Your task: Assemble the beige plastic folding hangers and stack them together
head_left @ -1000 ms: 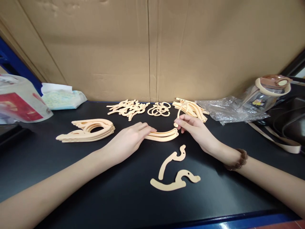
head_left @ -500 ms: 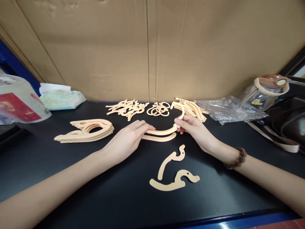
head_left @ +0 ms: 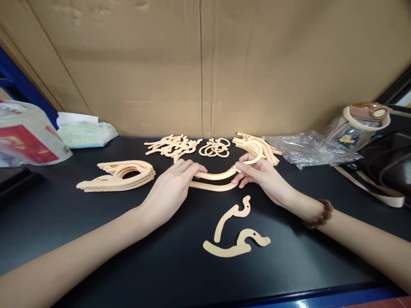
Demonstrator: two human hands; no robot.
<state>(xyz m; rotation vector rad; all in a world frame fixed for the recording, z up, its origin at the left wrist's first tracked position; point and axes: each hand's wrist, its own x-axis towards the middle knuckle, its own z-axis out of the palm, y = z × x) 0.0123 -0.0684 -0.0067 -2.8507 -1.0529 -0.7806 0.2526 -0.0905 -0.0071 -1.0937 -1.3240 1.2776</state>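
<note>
My left hand (head_left: 175,188) is closed on the left end of a curved beige plastic arm (head_left: 216,176). At that arm's right end, my right hand (head_left: 257,173) pinches the joint with a beige hook (head_left: 257,152), which curves up and to the right. A second curved arm (head_left: 212,187) lies just below, its left end hidden by my left hand and its right end near my right fingertips. Nearer to me on the black table (head_left: 154,269) are two separate wavy beige pieces, a smaller one (head_left: 224,220) and a larger one (head_left: 224,250).
Stacked beige frames (head_left: 122,182) lie at left. Along the cardboard (head_left: 144,77) are piles of wavy pieces (head_left: 171,145), hooks (head_left: 216,147) and curved arms (head_left: 257,145). Tissues (head_left: 86,134) and a plastic-wrapped roll (head_left: 28,137) stand left; clear plastic (head_left: 298,147) and a bottle (head_left: 349,132) right.
The hook has swung outward to the right and now shows its full curve above my right hand. My right fingers have shifted slightly around the joint. My left hand has stayed nearly in place.
</note>
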